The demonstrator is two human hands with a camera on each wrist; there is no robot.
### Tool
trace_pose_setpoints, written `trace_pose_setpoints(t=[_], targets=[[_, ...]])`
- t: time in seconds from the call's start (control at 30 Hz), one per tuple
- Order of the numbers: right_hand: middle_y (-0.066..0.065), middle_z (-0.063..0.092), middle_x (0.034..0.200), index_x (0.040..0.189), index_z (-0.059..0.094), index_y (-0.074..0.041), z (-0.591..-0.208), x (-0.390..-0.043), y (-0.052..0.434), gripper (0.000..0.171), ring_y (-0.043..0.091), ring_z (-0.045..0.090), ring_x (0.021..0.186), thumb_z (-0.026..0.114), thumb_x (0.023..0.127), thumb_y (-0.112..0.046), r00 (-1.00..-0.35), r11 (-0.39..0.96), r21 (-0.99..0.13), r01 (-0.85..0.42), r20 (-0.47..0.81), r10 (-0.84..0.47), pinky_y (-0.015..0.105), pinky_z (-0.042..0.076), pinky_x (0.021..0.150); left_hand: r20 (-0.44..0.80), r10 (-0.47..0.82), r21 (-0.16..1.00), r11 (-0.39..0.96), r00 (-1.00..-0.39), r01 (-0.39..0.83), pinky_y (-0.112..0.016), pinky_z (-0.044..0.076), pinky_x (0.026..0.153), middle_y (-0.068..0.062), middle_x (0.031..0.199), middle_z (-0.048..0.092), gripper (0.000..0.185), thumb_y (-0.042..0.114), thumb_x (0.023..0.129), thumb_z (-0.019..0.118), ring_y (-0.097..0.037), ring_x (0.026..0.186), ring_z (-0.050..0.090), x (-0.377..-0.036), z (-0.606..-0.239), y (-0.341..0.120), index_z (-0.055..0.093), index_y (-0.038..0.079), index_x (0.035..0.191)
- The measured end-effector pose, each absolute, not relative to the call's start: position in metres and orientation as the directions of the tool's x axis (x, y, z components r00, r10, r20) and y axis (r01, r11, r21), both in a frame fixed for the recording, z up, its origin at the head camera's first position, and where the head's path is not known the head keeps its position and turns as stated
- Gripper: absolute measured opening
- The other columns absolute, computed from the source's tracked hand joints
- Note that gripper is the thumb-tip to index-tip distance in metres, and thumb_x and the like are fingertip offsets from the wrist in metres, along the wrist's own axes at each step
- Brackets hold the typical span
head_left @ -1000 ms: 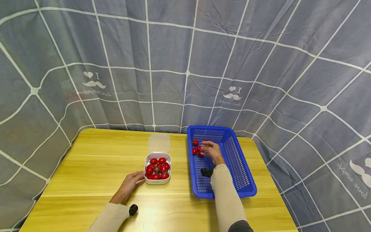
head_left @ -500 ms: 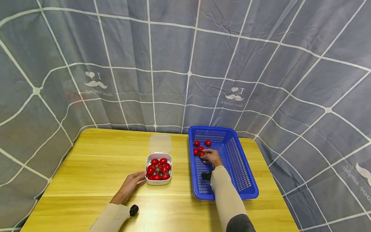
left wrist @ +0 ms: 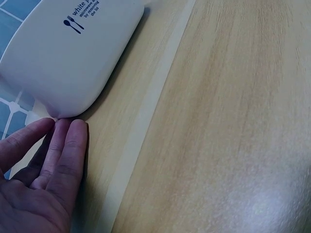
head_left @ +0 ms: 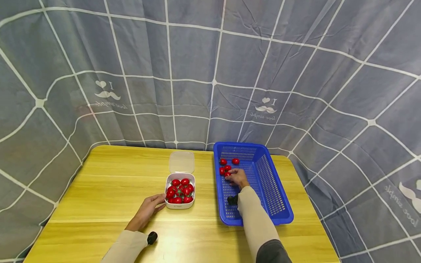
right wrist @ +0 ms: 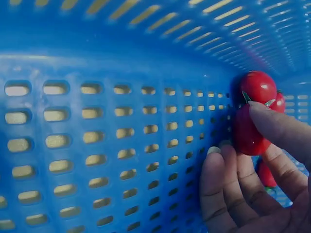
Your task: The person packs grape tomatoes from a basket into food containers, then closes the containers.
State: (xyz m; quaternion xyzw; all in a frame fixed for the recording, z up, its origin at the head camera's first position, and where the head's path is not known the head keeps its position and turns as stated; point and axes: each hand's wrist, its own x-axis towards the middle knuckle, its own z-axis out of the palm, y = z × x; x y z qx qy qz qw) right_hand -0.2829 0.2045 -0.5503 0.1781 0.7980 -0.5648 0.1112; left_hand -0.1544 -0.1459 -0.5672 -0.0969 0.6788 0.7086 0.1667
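Tomato picking out of the blue basket

Head view: right hand (head_left: 237, 177) sits in the blue basket (head_left: 274, 199) among loose tomatoes; left hand (head_left: 147, 211) rests flat beside the white box (head_left: 179, 206) left of the basket. Left wrist: relaxed fingers (left wrist: 73, 145) touch the box. Right wrist: fingers (right wrist: 277, 128) pinch a tomato (right wrist: 250, 133) against the basket wall.

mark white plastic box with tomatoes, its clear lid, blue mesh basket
white plastic box of red tomatoes (head_left: 179, 206), head view, front wall.
clear flat plastic lid (head_left: 181, 162), head view, centre.
blue perforated plastic basket (head_left: 274, 190), head view, right wall.
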Motion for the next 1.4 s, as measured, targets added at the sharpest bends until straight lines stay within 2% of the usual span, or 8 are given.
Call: trace_pose_setpoints(t=[0.13, 0.3, 0.53, 0.73, 0.9, 1.1, 1.23, 1.4], targets=[[0.005, 0.06, 0.075, 0.103, 0.06, 0.009, -0.544, -0.282, 0.204, 0.029, 0.01, 0.055, 0.053, 0.072, 0.077, 0.007, -0.912, 0.282, -0.868, 0.409, -0.381, 0.149, 0.021, 0.054, 0.044, -0.363, 0.106, 0.93, -0.018, -0.926, -0.367, -0.035, 0.047, 0.102, -0.031, 0.14, 0.042, 0.057, 0.028, 0.101, 0.052, -0.04, 0.13, 0.043, -0.154, -0.567, -0.146, 0.043, -0.017, 0.133], [0.006, 0.061, 0.076, 0.105, 0.061, 0.008, -0.531, -0.281, 0.202, 0.029, 0.01, 0.055, 0.053, 0.073, 0.08, 0.002, -0.923, 0.282, -0.879, 0.384, -0.357, 0.144, 0.023, 0.056, 0.048, -0.357, 0.099, 0.933, -0.019, -0.929, -0.36, -0.035, 0.048, 0.102, -0.032, 0.14, 0.041, 0.056, 0.028, 0.101, 0.052, -0.04, 0.13, 0.043, -0.155, -0.568, -0.146, 0.043, -0.017, 0.133], [0.005, 0.063, 0.072, 0.106, 0.061, 0.011, -0.51, -0.279, 0.196, 0.029, 0.011, 0.058, 0.055, 0.071, 0.08, 0.004, -0.943, 0.253, -0.909, 0.331, -0.311, 0.117, 0.025, 0.059, 0.053, -0.363, 0.094, 0.931, -0.013, -0.927, -0.366, -0.037, 0.047, 0.102, -0.032, 0.141, 0.041, 0.057, 0.029, 0.101, 0.051, -0.041, 0.13, 0.043, -0.155, -0.57, -0.147, 0.043, -0.017, 0.133], [0.013, 0.065, 0.082, 0.106, 0.061, 0.012, -0.496, -0.277, 0.189, 0.029, 0.015, 0.062, 0.06, 0.071, 0.08, 0.004, -0.957, 0.218, -0.932, 0.29, -0.277, 0.089, 0.034, 0.062, 0.066, -0.36, 0.098, 0.932, -0.012, -0.928, -0.363, -0.037, 0.047, 0.103, -0.032, 0.141, 0.04, 0.057, 0.03, 0.101, 0.051, -0.041, 0.13, 0.042, -0.156, -0.568, -0.148, 0.043, -0.017, 0.134], [0.018, 0.066, 0.09, 0.108, 0.06, 0.015, -0.487, -0.274, 0.184, 0.031, 0.017, 0.066, 0.065, 0.072, 0.081, 0.006, -0.967, 0.193, -0.948, 0.254, -0.242, 0.082, 0.046, 0.059, 0.079, -0.358, 0.112, 0.932, -0.011, -0.927, -0.362, -0.037, 0.046, 0.104, -0.031, 0.142, 0.04, 0.059, 0.031, 0.101, 0.05, -0.041, 0.13, 0.042, -0.155, -0.568, -0.148, 0.042, -0.017, 0.134], [0.015, 0.064, 0.086, 0.106, 0.059, 0.016, -0.474, -0.268, 0.174, 0.03, 0.016, 0.065, 0.063, 0.071, 0.079, 0.01, -0.98, 0.18, -0.965, 0.192, -0.18, 0.081, 0.043, 0.061, 0.075, -0.355, 0.123, 0.933, -0.011, -0.927, -0.359, -0.038, 0.045, 0.105, -0.031, 0.142, 0.039, 0.059, 0.032, 0.101, 0.05, -0.041, 0.131, 0.041, -0.154, -0.568, -0.148, 0.042, -0.017, 0.134], [0.017, 0.063, 0.087, 0.104, 0.06, 0.015, -0.468, -0.262, 0.165, 0.029, 0.017, 0.065, 0.064, 0.071, 0.078, 0.011, -0.988, 0.182, -0.971, 0.154, -0.145, 0.06, 0.049, 0.059, 0.079, -0.356, 0.12, 0.933, -0.011, -0.927, -0.36, -0.037, 0.046, 0.104, -0.031, 0.142, 0.039, 0.059, 0.032, 0.101, 0.051, -0.041, 0.131, 0.041, -0.154, -0.568, -0.147, 0.042, -0.017, 0.134], [0.021, 0.064, 0.09, 0.105, 0.061, 0.015, -0.464, -0.257, 0.153, 0.029, 0.021, 0.067, 0.066, 0.071, 0.078, 0.011, -0.992, 0.189, -0.974, 0.125, -0.125, 0.008, 0.042, 0.061, 0.073, -0.353, 0.119, 0.934, -0.018, -0.928, -0.358, -0.036, 0.047, 0.103, -0.031, 0.141, 0.04, 0.057, 0.03, 0.101, 0.05, -0.04, 0.13, 0.042, -0.154, -0.569, -0.146, 0.043, -0.017, 0.134]])
